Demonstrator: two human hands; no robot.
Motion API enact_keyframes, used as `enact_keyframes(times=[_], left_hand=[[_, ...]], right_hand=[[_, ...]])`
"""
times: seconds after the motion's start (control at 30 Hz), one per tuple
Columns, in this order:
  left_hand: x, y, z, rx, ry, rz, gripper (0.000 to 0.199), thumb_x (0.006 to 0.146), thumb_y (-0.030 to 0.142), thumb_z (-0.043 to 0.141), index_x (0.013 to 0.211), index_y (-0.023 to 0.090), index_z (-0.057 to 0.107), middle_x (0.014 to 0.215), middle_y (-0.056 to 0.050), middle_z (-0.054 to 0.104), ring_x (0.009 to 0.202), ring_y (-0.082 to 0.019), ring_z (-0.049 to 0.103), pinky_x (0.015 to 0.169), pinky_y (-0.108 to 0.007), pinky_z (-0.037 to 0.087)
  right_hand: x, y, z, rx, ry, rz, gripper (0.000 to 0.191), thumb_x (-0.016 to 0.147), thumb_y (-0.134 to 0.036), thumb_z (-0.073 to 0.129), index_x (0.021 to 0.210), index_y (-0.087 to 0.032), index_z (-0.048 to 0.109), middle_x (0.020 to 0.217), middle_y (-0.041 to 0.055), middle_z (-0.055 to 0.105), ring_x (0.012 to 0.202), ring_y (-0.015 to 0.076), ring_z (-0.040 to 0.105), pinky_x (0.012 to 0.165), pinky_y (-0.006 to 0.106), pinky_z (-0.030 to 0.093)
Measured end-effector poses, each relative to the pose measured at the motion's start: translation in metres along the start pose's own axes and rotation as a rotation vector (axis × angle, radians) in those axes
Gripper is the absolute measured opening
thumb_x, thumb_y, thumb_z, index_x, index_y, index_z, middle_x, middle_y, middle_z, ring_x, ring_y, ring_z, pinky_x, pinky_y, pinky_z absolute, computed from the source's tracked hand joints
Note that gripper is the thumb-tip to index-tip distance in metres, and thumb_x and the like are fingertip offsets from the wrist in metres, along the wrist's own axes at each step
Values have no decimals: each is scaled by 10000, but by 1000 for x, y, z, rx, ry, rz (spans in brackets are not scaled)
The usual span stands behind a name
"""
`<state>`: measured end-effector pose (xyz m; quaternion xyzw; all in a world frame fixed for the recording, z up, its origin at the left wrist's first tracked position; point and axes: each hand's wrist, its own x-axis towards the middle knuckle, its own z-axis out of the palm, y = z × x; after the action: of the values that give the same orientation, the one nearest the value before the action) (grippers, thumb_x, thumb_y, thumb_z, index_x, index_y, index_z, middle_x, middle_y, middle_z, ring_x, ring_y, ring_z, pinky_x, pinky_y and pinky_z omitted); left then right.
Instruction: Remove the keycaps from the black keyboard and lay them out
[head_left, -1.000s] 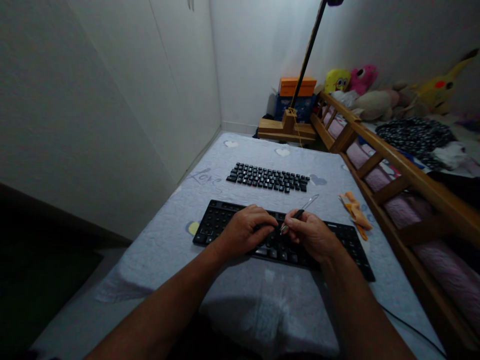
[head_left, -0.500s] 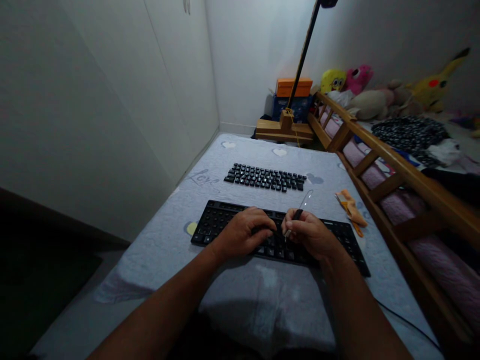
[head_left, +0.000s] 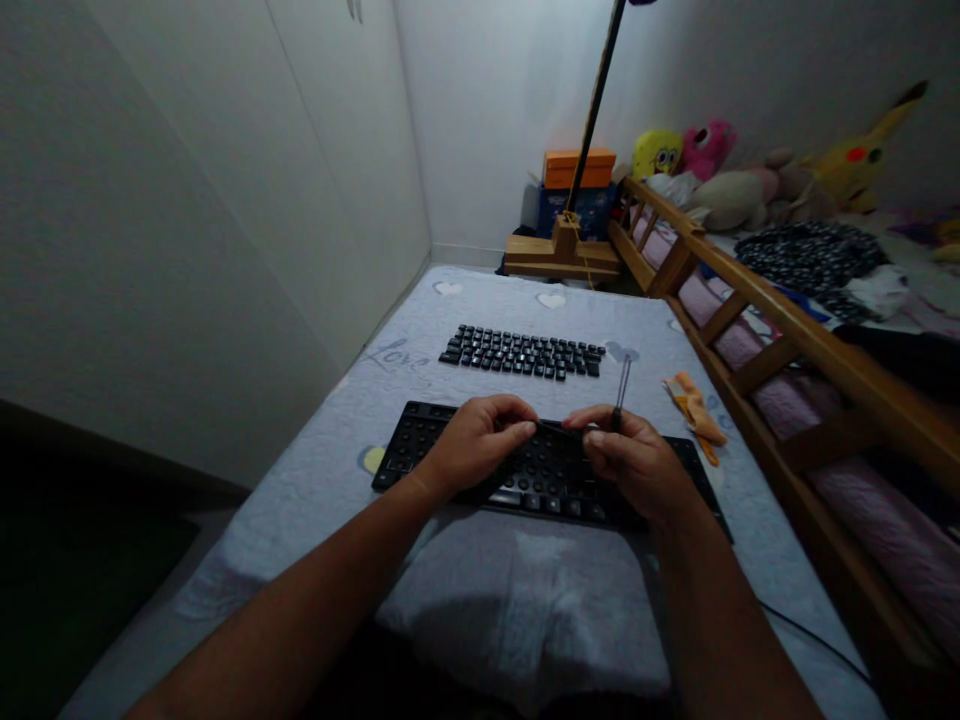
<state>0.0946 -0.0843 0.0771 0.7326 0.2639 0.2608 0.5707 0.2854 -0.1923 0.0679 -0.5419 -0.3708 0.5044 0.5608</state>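
Note:
A black keyboard (head_left: 517,480) lies on the bedspread in front of me, with many of its keycaps off and round key seats showing. Over its upper middle, my left hand (head_left: 487,435) has thumb and forefinger pinched together. A thin dark strip runs from those fingertips toward my right hand; I cannot tell whether it is a loose key or the keyboard's edge. My right hand (head_left: 630,455) is closed around a wire keycap puller (head_left: 617,418), its thin loop pointing up and away from the keys. Beyond the keyboard, loose black keycaps (head_left: 525,352) are laid out in rows.
An orange cloth-like item (head_left: 697,412) lies right of the keyboard. A cable (head_left: 814,640) trails off at lower right. The wooden bed rail (head_left: 780,315) runs along the right, the white cabinet (head_left: 225,200) along the left. A lamp stand's wooden base (head_left: 562,258) stands at the far end.
Both hands have lifted a little from the keys toward the keyboard's upper edge. The puller's loop now stands more upright. My left fingers have closed into a pinch. The view has shifted slightly.

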Motion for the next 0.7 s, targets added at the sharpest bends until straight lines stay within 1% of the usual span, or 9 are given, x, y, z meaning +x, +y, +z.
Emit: enact_keyframes(times=[0.07,0.13,0.27,0.4,0.57,0.7], left_hand=[[2,-4,3,-63,0,-38,154,801,295,638,824,146,673,759,-13,647,716,-134,573,698,-258,440],[2,-9,7,-126,2,-73,155,787,294,654,819,143,672,752,-11,640,709,-130,568,694,-254,436],[0,-13,13,-210,-7,-111,161,774,299,666,813,142,670,750,-7,632,701,-123,558,682,-244,428],[-4,-12,15,-216,-8,-126,199,785,319,668,889,149,682,768,-10,631,701,-125,550,661,-239,421],[-8,-13,15,-287,9,-122,218,792,333,685,924,160,701,787,-14,656,710,-126,560,670,-241,438],[-10,-15,16,-317,19,-100,236,794,339,697,944,158,721,838,-29,683,758,-138,587,721,-253,453]], right_hand=[[-2,1,-2,-37,-1,5,210,756,-316,678,931,-200,677,541,-72,397,463,76,296,434,221,192],[-4,1,-2,-76,11,5,229,748,-360,717,909,-204,670,591,-59,445,482,72,310,435,219,196],[-6,3,1,-139,31,-12,239,734,-382,762,867,-208,666,655,-43,508,513,74,350,450,217,235],[-5,5,3,-135,-1,-3,231,750,-398,755,849,-213,660,614,-53,488,506,79,355,458,217,248],[-6,5,4,-104,6,2,243,737,-400,770,832,-206,658,598,-56,479,490,75,342,446,216,236],[-7,5,4,-49,1,5,249,738,-400,774,828,-202,654,567,-69,432,469,62,313,425,205,207]])
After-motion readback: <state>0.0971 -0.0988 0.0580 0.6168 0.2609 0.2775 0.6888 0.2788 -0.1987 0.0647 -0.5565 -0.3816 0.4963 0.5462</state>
